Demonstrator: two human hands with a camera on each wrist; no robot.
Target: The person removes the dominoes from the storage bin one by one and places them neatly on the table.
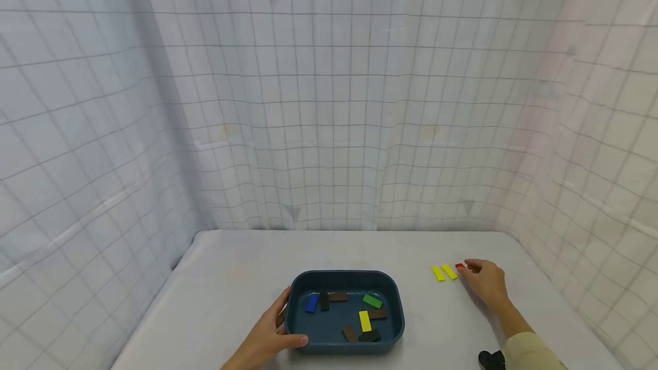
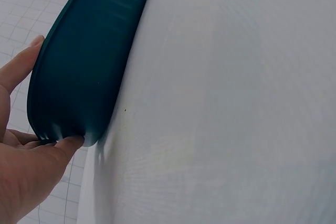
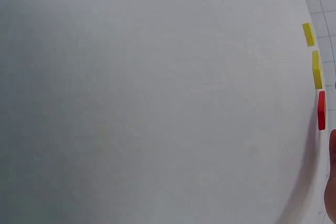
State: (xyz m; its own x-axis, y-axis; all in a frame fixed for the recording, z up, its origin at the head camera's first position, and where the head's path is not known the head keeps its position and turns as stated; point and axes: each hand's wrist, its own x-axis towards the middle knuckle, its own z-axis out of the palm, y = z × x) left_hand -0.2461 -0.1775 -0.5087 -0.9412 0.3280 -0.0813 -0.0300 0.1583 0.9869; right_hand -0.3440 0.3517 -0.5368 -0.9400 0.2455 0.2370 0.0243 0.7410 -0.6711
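Note:
In the head view, my left hand (image 1: 267, 325) grips the left side of a dark teal tray (image 1: 345, 348), thumb at the near corner and fingers along the outer wall. The left wrist view shows the tray's outer side (image 2: 86, 56) with fingers and thumb at its end. Over on the right, my right hand (image 1: 485, 281) is bent loosely beside a red block (image 1: 460, 266), fingertips right at it. That red block (image 3: 322, 110) lies on the table in the right wrist view, just above the visible part of the hand. Two yellow blocks (image 1: 444, 272) lie to its left.
Inside the tray are several flat blocks: a blue one (image 1: 312, 302), a green one (image 1: 372, 301), a yellow one (image 1: 364, 321), and some brown and black ones. A black object (image 1: 492, 360) lies by the right sleeve. Gridded white cloth walls (image 1: 329, 101) surround the white table.

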